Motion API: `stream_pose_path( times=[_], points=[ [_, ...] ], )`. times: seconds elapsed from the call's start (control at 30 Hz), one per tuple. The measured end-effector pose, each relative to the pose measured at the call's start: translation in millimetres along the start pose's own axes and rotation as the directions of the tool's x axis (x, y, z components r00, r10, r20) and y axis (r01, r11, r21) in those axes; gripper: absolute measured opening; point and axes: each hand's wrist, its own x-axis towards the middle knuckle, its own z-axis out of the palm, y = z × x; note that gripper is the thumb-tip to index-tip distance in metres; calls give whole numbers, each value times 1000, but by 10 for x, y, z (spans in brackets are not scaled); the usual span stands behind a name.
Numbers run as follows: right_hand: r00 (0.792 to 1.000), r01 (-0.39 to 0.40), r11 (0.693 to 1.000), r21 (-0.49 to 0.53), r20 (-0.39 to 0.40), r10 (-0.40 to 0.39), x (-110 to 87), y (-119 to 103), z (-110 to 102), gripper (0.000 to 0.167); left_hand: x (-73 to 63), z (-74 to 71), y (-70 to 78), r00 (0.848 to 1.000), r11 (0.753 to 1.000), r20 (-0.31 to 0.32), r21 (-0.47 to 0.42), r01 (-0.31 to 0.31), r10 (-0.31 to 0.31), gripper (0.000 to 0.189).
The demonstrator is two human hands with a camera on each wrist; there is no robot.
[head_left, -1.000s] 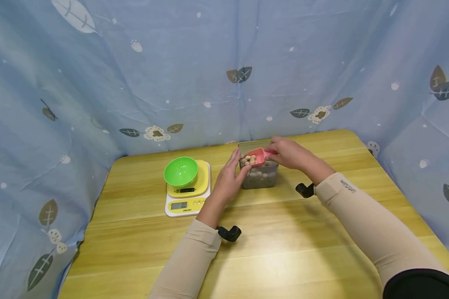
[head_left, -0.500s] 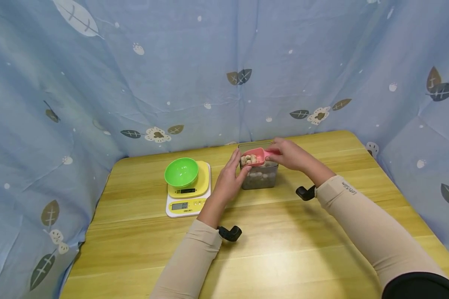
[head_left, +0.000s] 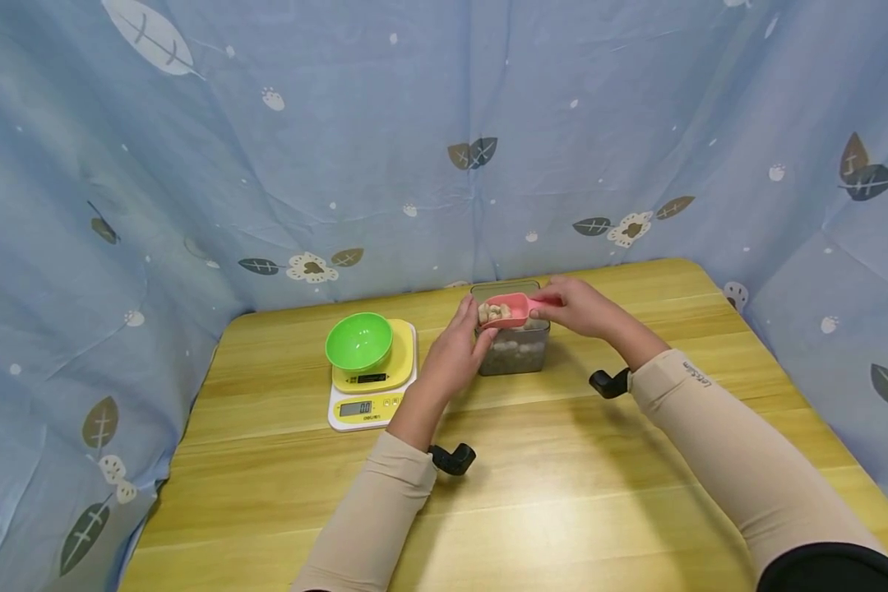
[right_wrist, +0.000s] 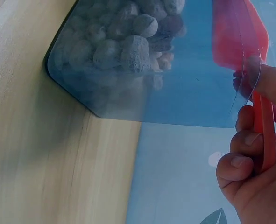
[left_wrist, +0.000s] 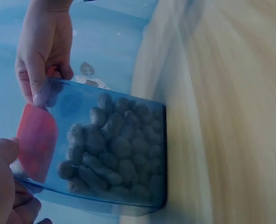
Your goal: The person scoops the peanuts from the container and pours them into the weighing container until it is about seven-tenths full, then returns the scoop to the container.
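Note:
A clear grey plastic container (head_left: pixel 514 362) stands near the table's back edge, partly filled with unshelled peanuts (left_wrist: pixel 114 144). My right hand (head_left: pixel 580 306) grips the handle of a pink scoop (head_left: pixel 520 307), fingers curled round it in the right wrist view. Several peanuts (head_left: pixel 494 312) lie in the scoop, which is at the height of the container's rim. My left hand (head_left: pixel 451 353) holds the container's left side at the top, thumb on the near side by the scoop's front edge. In the left wrist view its fingers (left_wrist: pixel 25 207) bend round the container's rim.
Left of the container, a yellow and white kitchen scale (head_left: pixel 407 386) bears a green bowl (head_left: pixel 358 341); its display reads 0.0. The wooden table (head_left: pixel 533 510) ends at a blue patterned curtain (head_left: pixel 414 164). Black wrist mounts (head_left: pixel 453 460) stick out from both sleeves.
My right hand has shifted slightly right, and the scoop with its peanuts has come to lie more level over the container. My left hand stays at the container's side.

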Motion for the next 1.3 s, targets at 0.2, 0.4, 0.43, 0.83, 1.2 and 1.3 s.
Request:
stream_pose_path(
  times=[0.2,0.4,0.43,0.83,1.2,1.3],
  points=[
    [1000,-15,999,48,-1,16,-4,16,3,29,7,-50,22,1000,997,24,72,-20,19,73],
    [999,-37,997,64,13,36,-32,24,-7,32,7,-36,-9,1000,1000,9,-7,-3,3,73],
    [999,-46,997,63,14,46,-38,25,-12,33,6,-32,-16,1000,1000,3,-27,-2,2,73],
    [994,-103,994,41,22,103,-38,-22,-111,41,-11,-32,-99,999,992,-47,-119,-31,25,73],
    [999,-32,999,7,-44,32,200,-359,-122,31,-235,-501,-483,986,997,-168,-77,-6,-7,72],
    [999,-11,1000,-4,-42,11,315,-494,-69,31,-353,-654,-660,979,998,-202,-61,24,-36,73]
  ],
)
